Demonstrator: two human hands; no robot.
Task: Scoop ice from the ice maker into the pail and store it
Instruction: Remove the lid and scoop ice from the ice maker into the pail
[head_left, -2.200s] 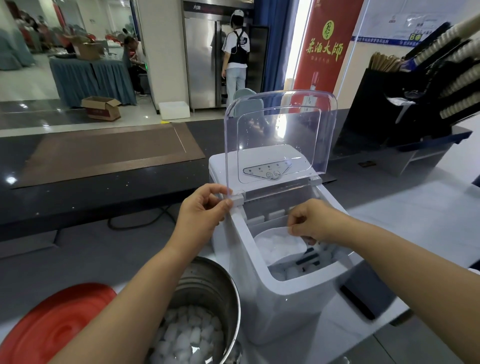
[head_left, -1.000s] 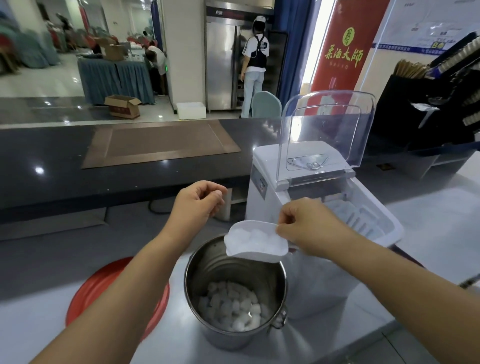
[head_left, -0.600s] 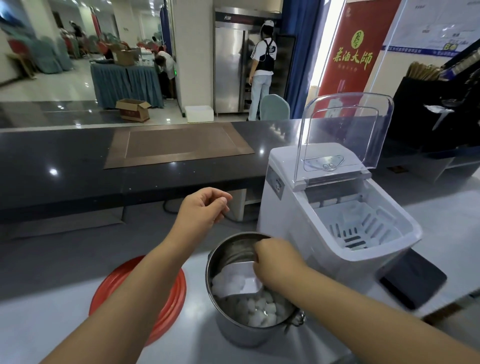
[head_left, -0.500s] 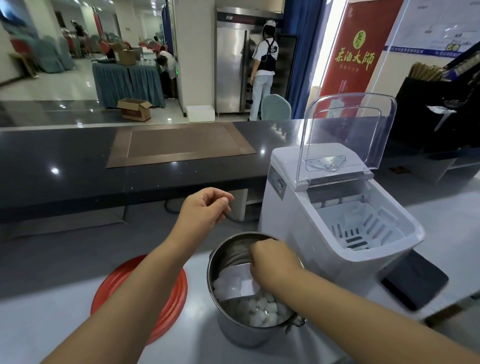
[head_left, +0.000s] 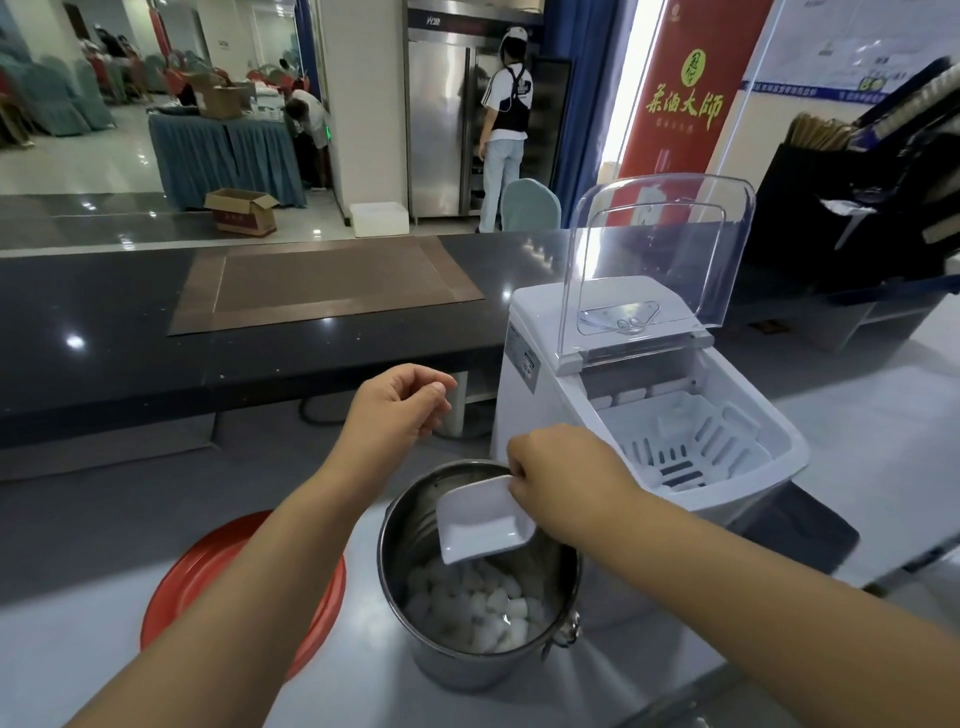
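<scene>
Presently we find a pale, smooth worktop along the bottom of the frame, backed by a glossy dark counter bearing a brown mat; a hall with a steel refrigerator fills the upper centre; the white plastic ice maker stands centre right, its clear curved lid raised; just left of it sits the round steel pail, ice inside; the right hand pinches the white scoop, tilted over the pail's mouth; the left hand hovers loosely curled, holding nothing; the scoop, loaded half a second ago, is now bare.
</scene>
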